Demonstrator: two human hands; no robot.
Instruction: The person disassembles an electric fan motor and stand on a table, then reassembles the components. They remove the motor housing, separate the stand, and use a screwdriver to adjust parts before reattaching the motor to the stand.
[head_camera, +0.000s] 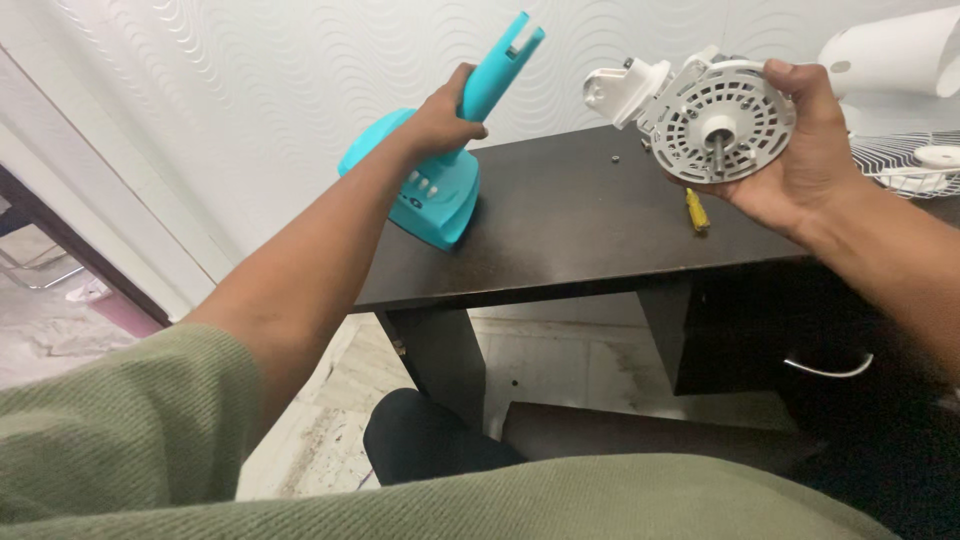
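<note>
Left hand (440, 118) wraps the neck of the turquoise fan stand (440, 190), steadying it on the dark desk (570, 225) at 11 o'clock. Right hand (800, 165) grips the white motor housing (715, 125) at 1 o'clock, shaft facing him. Yellow screwdriver (696, 212) lies below it.

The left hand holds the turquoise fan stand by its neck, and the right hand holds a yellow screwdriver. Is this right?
Not quite. In the head view the right hand holds a white motor housing; the yellow screwdriver lies on the table. The left hand does grip the stand.
</note>
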